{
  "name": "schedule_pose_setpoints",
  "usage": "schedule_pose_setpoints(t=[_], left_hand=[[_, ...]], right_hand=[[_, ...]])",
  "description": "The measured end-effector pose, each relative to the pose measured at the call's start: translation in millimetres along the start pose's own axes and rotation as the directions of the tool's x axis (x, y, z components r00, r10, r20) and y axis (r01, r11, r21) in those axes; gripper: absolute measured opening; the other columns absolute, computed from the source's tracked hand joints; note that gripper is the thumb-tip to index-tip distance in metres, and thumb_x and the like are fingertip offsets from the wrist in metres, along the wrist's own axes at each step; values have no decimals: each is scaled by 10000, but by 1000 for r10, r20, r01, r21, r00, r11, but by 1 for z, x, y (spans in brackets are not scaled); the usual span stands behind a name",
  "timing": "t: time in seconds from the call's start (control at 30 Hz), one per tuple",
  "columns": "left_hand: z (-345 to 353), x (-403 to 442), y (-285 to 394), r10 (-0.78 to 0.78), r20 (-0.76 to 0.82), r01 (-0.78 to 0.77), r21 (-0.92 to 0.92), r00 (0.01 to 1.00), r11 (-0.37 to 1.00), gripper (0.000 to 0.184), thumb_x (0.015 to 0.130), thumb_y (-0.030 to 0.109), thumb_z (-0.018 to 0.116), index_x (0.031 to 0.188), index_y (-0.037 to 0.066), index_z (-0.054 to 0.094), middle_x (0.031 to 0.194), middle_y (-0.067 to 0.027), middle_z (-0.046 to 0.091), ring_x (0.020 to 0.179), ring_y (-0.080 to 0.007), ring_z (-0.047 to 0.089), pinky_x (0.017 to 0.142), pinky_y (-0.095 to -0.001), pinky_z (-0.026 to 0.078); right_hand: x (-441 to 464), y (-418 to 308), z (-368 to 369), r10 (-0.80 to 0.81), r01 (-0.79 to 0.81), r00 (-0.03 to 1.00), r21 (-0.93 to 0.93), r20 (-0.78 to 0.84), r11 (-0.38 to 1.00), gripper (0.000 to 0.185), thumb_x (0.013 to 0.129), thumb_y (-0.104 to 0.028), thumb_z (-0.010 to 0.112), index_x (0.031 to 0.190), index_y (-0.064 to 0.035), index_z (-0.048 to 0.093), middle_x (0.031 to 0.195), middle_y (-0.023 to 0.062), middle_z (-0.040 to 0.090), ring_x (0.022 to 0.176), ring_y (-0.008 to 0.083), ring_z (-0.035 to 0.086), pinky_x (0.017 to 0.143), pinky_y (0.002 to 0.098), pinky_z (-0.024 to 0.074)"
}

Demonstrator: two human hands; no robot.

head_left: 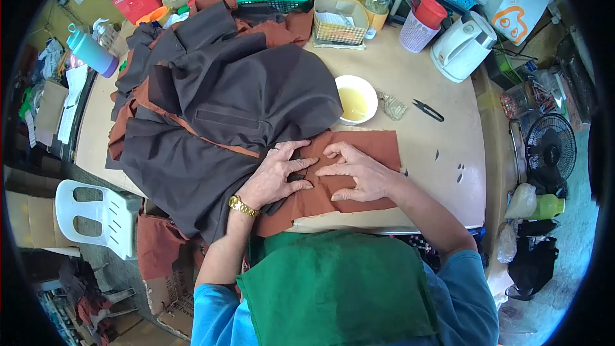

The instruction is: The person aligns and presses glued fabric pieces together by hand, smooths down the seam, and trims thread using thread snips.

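Observation:
A rust-brown piece of fabric [375,146] lies flat on the table in front of me. My left hand [278,172], with a gold watch at the wrist, rests with fingers spread where this fabric meets a dark garment [211,90]. On the brown fabric my right hand [359,174] presses down, its fingers apart and bent. The fingertips of both hands are close together at a fold. The dark garment is heaped to the left, with brown lining showing along its edges. Neither hand grips anything I can make out.
Beyond the fabric stands a white bowl [356,99] of yellowish liquid, beside a crumpled cloth [392,106] and black thread snips [428,110]. A basket box [339,20], a lilac cup [419,29] and a white kettle [464,46] line the back. A white chair [96,216] is at left.

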State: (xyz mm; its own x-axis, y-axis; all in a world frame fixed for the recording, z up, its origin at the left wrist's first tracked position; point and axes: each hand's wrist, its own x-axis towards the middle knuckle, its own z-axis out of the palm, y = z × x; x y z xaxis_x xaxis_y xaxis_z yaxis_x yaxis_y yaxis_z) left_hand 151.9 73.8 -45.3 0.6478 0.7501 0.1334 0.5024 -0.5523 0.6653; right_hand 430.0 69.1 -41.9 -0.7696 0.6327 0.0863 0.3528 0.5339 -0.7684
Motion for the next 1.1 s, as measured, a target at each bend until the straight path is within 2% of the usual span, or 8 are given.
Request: schedule_pose_setpoints(t=[0.27, 0.33, 0.47, 0.53, 0.67, 0.77, 0.93, 1.1], left_hand=[[-1, 0, -2, 6, 16, -6, -3, 1000, 1000, 594, 746, 258, 882, 1303, 118, 727, 1498, -135, 516, 1318, -342, 506, 1123, -441, 414], [-1, 0, -3, -28, 47, 29, -22, 998, 999, 620, 751, 278, 879, 1334, 150, 714, 1529, -120, 494, 1346, -352, 486, 1143, -462, 411], [-2, 0, -3, -18, 54, 18, -15, 998, 1000, 619, 752, 279, 878, 1334, 146, 714, 1529, -117, 493, 1343, -349, 488, 1141, -462, 412], [0, 1, -4, 10, 37, -10, 4, 999, 1000, 623, 746, 276, 880, 1333, 151, 715, 1534, -115, 489, 1339, -350, 490, 1139, -462, 414], [-1, 2, -4, 0, 54, 0, -1, 999, 1000, 626, 744, 283, 879, 1336, 161, 714, 1538, -115, 487, 1338, -351, 492, 1141, -463, 415], [-3, 1, -5, -21, 66, 21, 1, 998, 1000, 633, 743, 298, 878, 1340, 164, 713, 1542, -115, 483, 1348, -352, 488, 1148, -464, 411], [-6, 2, -7, -10, 110, 11, -14, 994, 1000, 642, 738, 303, 881, 1338, 151, 712, 1555, -114, 472, 1364, -351, 478, 1157, -466, 409], [-6, 4, -6, 27, 92, -27, 2, 995, 1000, 607, 755, 275, 876, 1318, 114, 717, 1527, -126, 488, 1322, -356, 502, 1134, -452, 425]], right_hand=[[15, -2, 2, -31, 52, 995, -233, 91, 971, 609, 853, -428, 806, 1359, -127, 655, 1402, 234, 443, 1289, 401, 467, 1106, 496, 427], [18, -4, 2, -38, 68, 993, -286, 107, 956, 631, 850, -430, 798, 1376, -117, 642, 1404, 230, 450, 1277, 398, 465, 1108, 496, 426], [14, 2, -3, -50, 83, 991, -270, 127, 959, 640, 855, -437, 785, 1383, -108, 636, 1403, 226, 460, 1253, 396, 475, 1107, 494, 430], [12, 8, -3, -90, 111, 991, -252, 95, 961, 649, 830, -424, 820, 1398, -174, 630, 1427, 238, 458, 1242, 417, 487, 1075, 513, 448], [17, -1, -5, -60, 99, 989, -313, 135, 945, 639, 841, -426, 810, 1399, -170, 632, 1445, 239, 452, 1248, 414, 489, 1079, 519, 449], [18, 3, -6, -73, 131, 982, -354, 172, 926, 597, 897, -475, 740, 1383, -140, 652, 1432, 233, 462, 1271, 401, 485, 1112, 490, 439], [14, 12, -17, -156, 216, 971, -386, 182, 897, 581, 900, -488, 734, 1372, -156, 668, 1457, 228, 454, 1267, 394, 491, 1106, 487, 454], [27, -3, -17, -75, 190, 958, -420, 276, 888, 552, 892, -477, 745, 1347, -170, 691, 1496, 205, 436, 1287, 381, 491, 1094, 481, 469]])
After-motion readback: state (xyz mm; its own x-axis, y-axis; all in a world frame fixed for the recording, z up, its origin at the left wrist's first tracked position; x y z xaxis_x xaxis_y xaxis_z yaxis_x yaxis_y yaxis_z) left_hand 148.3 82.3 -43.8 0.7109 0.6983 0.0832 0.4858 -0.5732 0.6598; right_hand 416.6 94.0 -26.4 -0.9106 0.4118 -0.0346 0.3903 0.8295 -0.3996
